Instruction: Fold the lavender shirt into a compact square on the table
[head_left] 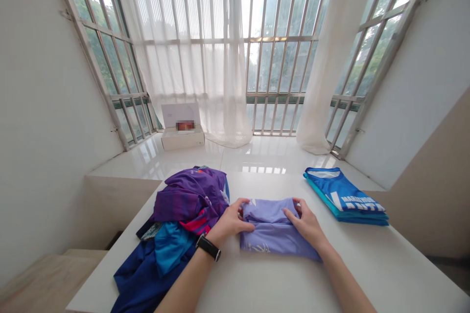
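A lavender shirt [277, 234], partly folded into a flat bundle with white print near its lower left, lies on the white table in front of me. My left hand [233, 220] grips its upper left side, thumb on top and fingers tucked at the edge. At the upper right, my right hand [304, 222] pinches the same cloth between thumb and fingers. A black watch band [208, 247] circles my left wrist. Beside my left hand rises a crumpled heap of clothes, with a purple shirt [191, 195] on top and blue clothing [147, 274] below.
A stack of folded blue shirts [345, 200] with white lettering sits at the table's right. Beyond the table, a white box [183, 139] rests on the glossy sill [235, 156]. Sheer curtains [183, 58] hang before barred windows. Walls stand on both sides.
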The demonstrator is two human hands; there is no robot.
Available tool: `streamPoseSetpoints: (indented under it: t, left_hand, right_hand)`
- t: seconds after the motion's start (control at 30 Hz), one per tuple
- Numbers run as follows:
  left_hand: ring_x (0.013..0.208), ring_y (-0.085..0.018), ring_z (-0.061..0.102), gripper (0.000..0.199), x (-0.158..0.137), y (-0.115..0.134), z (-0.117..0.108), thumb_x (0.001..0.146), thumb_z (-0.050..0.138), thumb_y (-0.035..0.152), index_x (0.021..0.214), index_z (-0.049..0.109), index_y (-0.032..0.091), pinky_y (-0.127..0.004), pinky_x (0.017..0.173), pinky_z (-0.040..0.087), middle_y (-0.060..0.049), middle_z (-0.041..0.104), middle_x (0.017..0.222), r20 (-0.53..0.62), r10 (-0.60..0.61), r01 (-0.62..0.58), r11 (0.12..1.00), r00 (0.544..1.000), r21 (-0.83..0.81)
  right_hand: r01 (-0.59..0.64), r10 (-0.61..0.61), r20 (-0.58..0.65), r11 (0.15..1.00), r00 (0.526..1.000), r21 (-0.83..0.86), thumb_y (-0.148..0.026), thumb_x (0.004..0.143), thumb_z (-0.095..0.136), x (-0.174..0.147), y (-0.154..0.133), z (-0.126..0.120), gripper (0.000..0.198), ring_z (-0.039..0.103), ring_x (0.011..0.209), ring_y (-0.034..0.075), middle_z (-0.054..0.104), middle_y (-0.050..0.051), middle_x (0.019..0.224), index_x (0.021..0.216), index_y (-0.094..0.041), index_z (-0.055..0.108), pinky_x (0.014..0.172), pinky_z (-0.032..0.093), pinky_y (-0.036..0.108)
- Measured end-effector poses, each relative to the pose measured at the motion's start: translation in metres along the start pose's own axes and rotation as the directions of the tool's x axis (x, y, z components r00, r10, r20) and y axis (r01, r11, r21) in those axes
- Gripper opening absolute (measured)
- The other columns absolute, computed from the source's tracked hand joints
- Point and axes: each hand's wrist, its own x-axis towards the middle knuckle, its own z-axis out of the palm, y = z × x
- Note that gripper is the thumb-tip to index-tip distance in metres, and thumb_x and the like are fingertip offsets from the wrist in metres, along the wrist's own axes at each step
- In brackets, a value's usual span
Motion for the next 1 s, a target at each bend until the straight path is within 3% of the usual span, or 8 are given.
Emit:
streamPoseSetpoints:
  t: [0.13,0.23,0.3,0.43,0.53,0.7,0.83,1.0]
  left_hand:
    - [0.071,-0.012,0.056,0.082,-0.001,-0.001,-0.001,0.052,0.086,0.017,0.128,0.057,0.019,-0.024,0.064,0.045,-0.001,0.055,0.093,0.067,-0.014,0.02,0.996,0.998,-0.089]
    - [0.077,-0.016,0.058,0.087,-0.002,0.001,-0.002,0.054,0.086,0.02,0.134,0.053,0.02,-0.027,0.07,0.047,-0.001,0.058,0.09,0.137,0.023,-0.012,0.997,0.99,-0.082]
    - [0.081,-0.017,0.059,0.088,-0.003,0.004,-0.003,0.057,0.085,0.022,0.138,0.05,0.021,-0.03,0.075,0.048,-0.001,0.061,0.091,0.196,0.038,-0.023,0.997,0.98,-0.08]
    - [0.09,-0.02,0.062,0.076,-0.005,0.012,-0.006,0.062,0.084,0.026,0.133,0.058,0.024,-0.032,0.081,0.05,-0.004,0.064,0.106,0.252,0.044,-0.033,0.998,0.967,-0.045]
    - [0.095,-0.021,0.062,0.074,-0.006,0.015,-0.007,0.063,0.083,0.026,0.132,0.06,0.025,-0.032,0.083,0.05,-0.005,0.065,0.115,0.277,0.047,-0.036,0.998,0.96,-0.044]
    - [0.089,-0.02,0.064,0.069,-0.004,0.005,-0.003,0.064,0.082,0.025,0.13,0.062,0.022,-0.031,0.079,0.052,-0.004,0.067,0.104,0.241,0.032,-0.019,0.998,0.97,-0.057]
    - [0.088,-0.02,0.065,0.075,-0.002,-0.003,0.001,0.059,0.087,0.025,0.13,0.062,0.02,-0.029,0.076,0.052,-0.005,0.066,0.107,0.158,0.036,-0.028,0.998,0.987,-0.057]
    - [0.08,-0.018,0.065,0.086,-0.003,-0.004,0.004,0.058,0.087,0.026,0.138,0.057,0.018,-0.03,0.072,0.053,-0.008,0.068,0.109,0.138,0.026,-0.017,0.998,0.99,-0.065]
  right_hand:
    - [0.014,-0.014,-0.003,0.998,1.0,0.068,-0.063,0.069,0.057,-0.003,-0.001,0.0,0.064,0.071,0.1,0.03,0.073,0.013,0.105,0.117,-0.023,0.044,0.091,0.052,0.04]
    - [0.039,-0.04,0.002,0.996,0.999,0.085,-0.063,0.071,0.058,-0.006,-0.003,-0.001,0.074,0.073,0.086,0.028,0.075,0.007,0.088,0.13,-0.021,0.039,0.087,0.053,0.04]
    - [0.081,-0.082,0.016,0.994,0.997,0.068,-0.06,0.074,0.06,-0.009,-0.005,-0.004,0.072,0.073,0.089,0.029,0.075,0.005,0.09,0.133,-0.024,0.043,0.088,0.053,0.039]
    - [0.168,-0.171,0.089,0.985,0.981,0.039,-0.057,0.077,0.059,-0.011,-0.011,-0.01,0.05,0.067,0.11,0.03,0.074,0.005,0.113,0.118,-0.028,0.062,0.097,0.049,0.038]
    - [0.212,-0.219,0.166,0.976,0.962,0.059,-0.056,0.08,0.057,-0.009,-0.012,-0.012,0.039,0.067,0.107,0.029,0.075,0.006,0.109,0.102,-0.026,0.07,0.098,0.048,0.039]
    - [0.205,-0.213,0.168,0.977,0.963,0.061,-0.055,0.08,0.06,-0.007,-0.007,-0.01,0.034,0.068,0.098,0.028,0.076,0.005,0.099,0.092,-0.025,0.072,0.094,0.049,0.039]
    - [0.188,-0.195,0.119,0.98,0.974,0.063,-0.053,0.078,0.062,-0.004,-0.002,-0.008,0.034,0.068,0.098,0.028,0.076,0.005,0.101,0.094,-0.024,0.071,0.096,0.048,0.041]
    - [0.197,-0.204,0.077,0.976,0.976,0.093,-0.051,0.079,0.059,-0.001,0.002,-0.006,0.038,0.065,0.109,0.027,0.074,0.006,0.111,0.104,-0.024,0.069,0.102,0.046,0.04]
